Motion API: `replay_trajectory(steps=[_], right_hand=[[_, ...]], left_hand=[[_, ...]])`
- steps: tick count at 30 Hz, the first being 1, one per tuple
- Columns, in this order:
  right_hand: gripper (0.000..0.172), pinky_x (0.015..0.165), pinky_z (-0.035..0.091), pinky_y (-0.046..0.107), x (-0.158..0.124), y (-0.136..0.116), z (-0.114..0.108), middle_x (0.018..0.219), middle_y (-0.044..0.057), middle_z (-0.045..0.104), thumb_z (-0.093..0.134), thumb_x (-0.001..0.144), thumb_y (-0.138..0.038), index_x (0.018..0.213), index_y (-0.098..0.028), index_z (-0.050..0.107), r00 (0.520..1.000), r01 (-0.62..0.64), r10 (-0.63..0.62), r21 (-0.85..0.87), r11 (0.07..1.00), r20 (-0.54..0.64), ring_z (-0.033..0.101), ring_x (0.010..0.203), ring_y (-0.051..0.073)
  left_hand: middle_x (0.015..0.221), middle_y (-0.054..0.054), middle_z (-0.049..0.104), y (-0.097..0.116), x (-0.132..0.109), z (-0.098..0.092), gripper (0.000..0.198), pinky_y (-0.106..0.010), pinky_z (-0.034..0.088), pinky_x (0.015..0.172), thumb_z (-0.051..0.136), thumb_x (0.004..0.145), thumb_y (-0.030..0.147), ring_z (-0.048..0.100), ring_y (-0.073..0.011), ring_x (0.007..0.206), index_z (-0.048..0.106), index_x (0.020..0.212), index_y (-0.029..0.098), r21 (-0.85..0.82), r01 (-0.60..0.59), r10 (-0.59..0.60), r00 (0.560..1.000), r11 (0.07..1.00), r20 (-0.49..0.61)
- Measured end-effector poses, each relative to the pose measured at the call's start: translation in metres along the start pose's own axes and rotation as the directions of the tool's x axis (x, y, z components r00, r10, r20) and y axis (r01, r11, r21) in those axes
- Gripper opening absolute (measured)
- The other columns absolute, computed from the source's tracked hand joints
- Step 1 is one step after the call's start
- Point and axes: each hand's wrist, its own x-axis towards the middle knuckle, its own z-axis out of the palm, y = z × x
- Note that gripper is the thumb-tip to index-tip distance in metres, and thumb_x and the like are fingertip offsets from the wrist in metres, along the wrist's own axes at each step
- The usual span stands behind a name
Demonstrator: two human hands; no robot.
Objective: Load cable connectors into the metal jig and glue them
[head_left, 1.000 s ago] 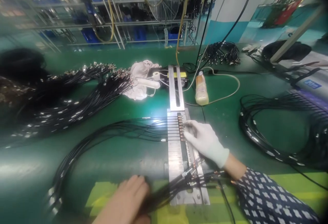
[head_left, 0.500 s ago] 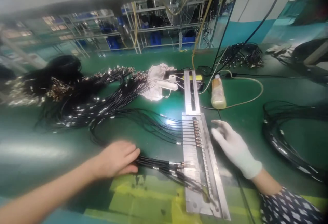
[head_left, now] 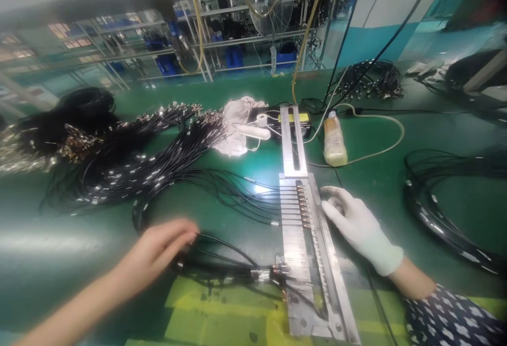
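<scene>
A long slotted metal fixture [head_left: 307, 251] lies on the green bench, with several copper-tipped black cables [head_left: 253, 206] seated in its upper slots. My bare left hand [head_left: 158, 248] rests on the bench left of the fixture, fingers stretched out over a loose bundle of black cables [head_left: 222, 269] whose ends reach the fixture's lower part. My gloved right hand [head_left: 352, 222] lies on the bench just right of the fixture, fingers loosely apart, holding nothing.
A large heap of black cables with metal connectors [head_left: 130, 150] covers the left of the bench. A white cloth [head_left: 237, 119], a small plastic bottle [head_left: 333, 140] and a black device [head_left: 277, 121] stand behind the fixture. Coiled black cable [head_left: 447, 214] lies at the right.
My left hand slid left and back along the loose cable bundle, dragging its ends off the fixture's lower end. My right hand left the copper tips and settled beside the fixture.
</scene>
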Motion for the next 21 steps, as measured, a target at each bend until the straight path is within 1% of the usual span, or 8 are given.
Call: replay_trajectory(steps=[3,5,7,10,13,17,19,21], right_hand=[[0.043,0.075,0.048,0.038,0.000,-0.003,-0.001,0.080,0.003,0.068,0.046,0.091,-0.052,0.119,-0.021,0.057,1.000,-0.011,0.011,0.000,1.000,0.005,0.063,0.077,0.024],[0.044,0.076,0.048,0.039,0.000,-0.004,-0.001,0.078,0.002,0.066,0.046,0.091,-0.052,0.119,-0.021,0.057,1.000,-0.021,0.021,-0.010,1.000,0.010,0.061,0.076,0.024],[0.044,0.076,0.047,0.040,-0.001,-0.006,-0.003,0.077,0.002,0.066,0.046,0.091,-0.052,0.119,-0.021,0.058,0.999,-0.030,0.031,-0.029,0.999,0.023,0.061,0.077,0.025],[0.042,0.077,0.048,0.040,-0.003,-0.009,-0.005,0.080,0.003,0.067,0.046,0.091,-0.050,0.120,-0.022,0.058,0.998,-0.033,0.036,-0.054,0.998,0.056,0.061,0.082,0.025],[0.039,0.077,0.048,0.039,-0.003,-0.009,-0.007,0.080,0.003,0.068,0.047,0.092,-0.046,0.120,-0.022,0.059,0.997,-0.014,0.020,-0.078,0.997,0.069,0.062,0.084,0.025],[0.036,0.076,0.048,0.038,-0.002,-0.007,-0.007,0.079,0.003,0.067,0.048,0.092,-0.043,0.118,-0.022,0.061,0.999,-0.006,0.010,-0.079,0.997,0.042,0.062,0.081,0.024],[0.034,0.075,0.048,0.037,-0.002,-0.005,-0.007,0.079,0.002,0.067,0.048,0.092,-0.042,0.116,-0.022,0.062,1.000,-0.010,0.012,-0.062,0.998,0.022,0.061,0.079,0.023],[0.033,0.074,0.048,0.036,-0.002,-0.005,-0.006,0.079,0.002,0.067,0.049,0.092,-0.040,0.116,-0.023,0.063,1.000,-0.007,0.007,-0.052,0.999,0.009,0.061,0.078,0.022]], left_hand=[[0.086,-0.001,0.071,0.005,-0.001,-0.008,0.022,-0.019,0.054,0.069,0.048,0.098,0.037,0.068,-0.0148,0.077,0.065,0.095,0.023,0.098,-0.060,0.074,0.988,0.993,-0.138],[0.084,0.000,0.070,0.006,-0.002,-0.014,0.022,-0.019,0.054,0.067,0.048,0.098,0.039,0.066,-0.0146,0.073,0.063,0.096,0.023,0.175,-0.022,0.064,0.969,0.984,-0.238],[0.080,0.002,0.068,0.003,-0.002,-0.015,0.023,-0.019,0.053,0.062,0.048,0.098,0.042,0.064,-0.0138,0.067,0.061,0.097,0.023,0.240,0.024,0.046,0.959,0.970,-0.280],[0.085,0.000,0.067,-0.005,0.005,0.001,0.022,-0.022,0.053,0.068,0.047,0.099,0.040,0.064,-0.0151,0.074,0.060,0.095,0.023,0.279,-0.077,0.120,0.983,0.957,-0.140],[0.095,-0.004,0.066,-0.005,0.017,0.034,0.020,-0.028,0.052,0.080,0.047,0.099,0.036,0.062,-0.0185,0.087,0.061,0.100,0.022,0.267,-0.178,0.183,0.983,0.947,0.009],[0.102,-0.006,0.063,0.027,0.039,0.080,0.020,-0.034,0.049,0.083,0.044,0.100,0.033,0.057,-0.0214,0.093,0.059,0.110,0.022,0.192,-0.213,0.202,0.976,0.958,0.077],[0.097,-0.005,0.062,0.048,0.051,0.095,0.018,-0.033,0.048,0.078,0.042,0.101,0.027,0.056,-0.0210,0.089,0.059,0.104,0.021,0.115,-0.261,0.242,0.958,0.959,0.154],[0.091,-0.004,0.060,0.065,0.062,0.103,0.019,-0.031,0.048,0.074,0.039,0.101,0.021,0.054,-0.0196,0.085,0.058,0.097,0.021,0.043,-0.291,0.280,0.944,0.956,0.174]])
